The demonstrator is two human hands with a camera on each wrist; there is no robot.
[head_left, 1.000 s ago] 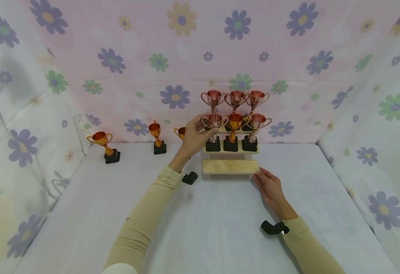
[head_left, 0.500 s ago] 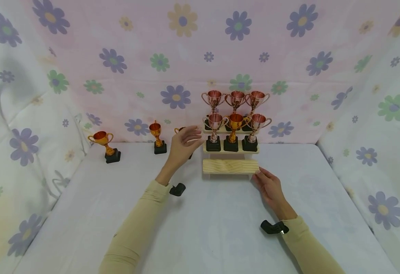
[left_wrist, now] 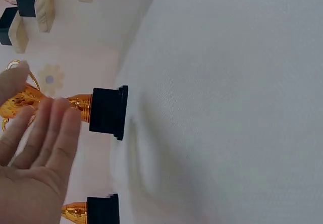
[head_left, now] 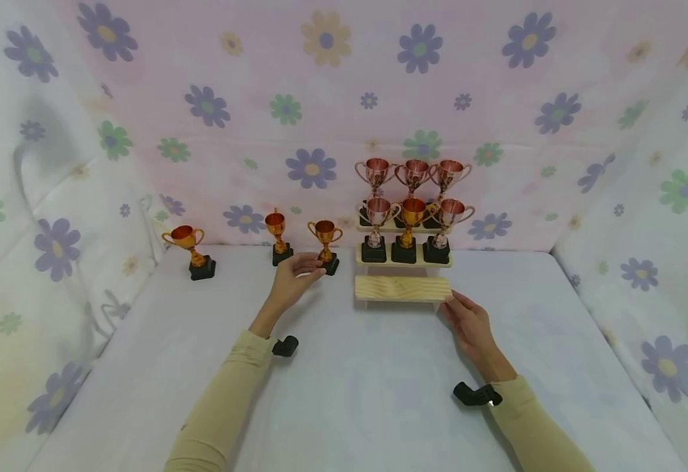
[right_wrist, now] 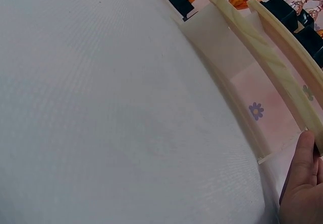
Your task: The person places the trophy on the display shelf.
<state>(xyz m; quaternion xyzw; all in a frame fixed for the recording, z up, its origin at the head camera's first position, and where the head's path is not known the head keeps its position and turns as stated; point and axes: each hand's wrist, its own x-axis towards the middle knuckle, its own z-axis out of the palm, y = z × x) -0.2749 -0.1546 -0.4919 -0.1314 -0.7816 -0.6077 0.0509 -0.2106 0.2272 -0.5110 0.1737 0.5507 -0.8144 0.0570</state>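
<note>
Gold trophy [head_left: 324,237] (glossy, two-handled)

Left hand [left_wrist: 38,166] by gold trophy [left_wrist: 86,106], white tabletop [left_wrist: 227,108]

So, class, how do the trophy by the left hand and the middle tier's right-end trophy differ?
The first is a gold trophy, the second a pink trophy. The gold trophy stands on the tablecloth, the pink trophy on the wooden tier. Both have two handles and black bases.
</note>
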